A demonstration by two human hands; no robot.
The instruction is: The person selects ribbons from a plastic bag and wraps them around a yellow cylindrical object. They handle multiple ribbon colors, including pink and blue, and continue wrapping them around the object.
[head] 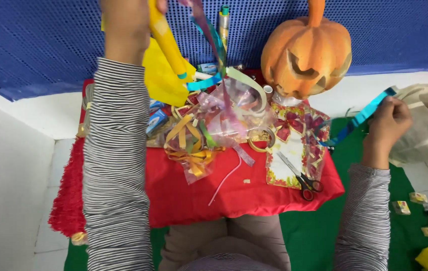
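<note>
Shiny blue ribbon (369,111), stretched taut

A carved orange pumpkin (305,50) sits behind red-handled scissors (301,179) on the shiny red cloth (254,198), near a beige cloth bag (427,128).

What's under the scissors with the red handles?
The scissors lie on a card with a red and gold flower border. The card rests on the red cloth. What is beneath the cloth stays hidden, because the cloth covers it.
</note>
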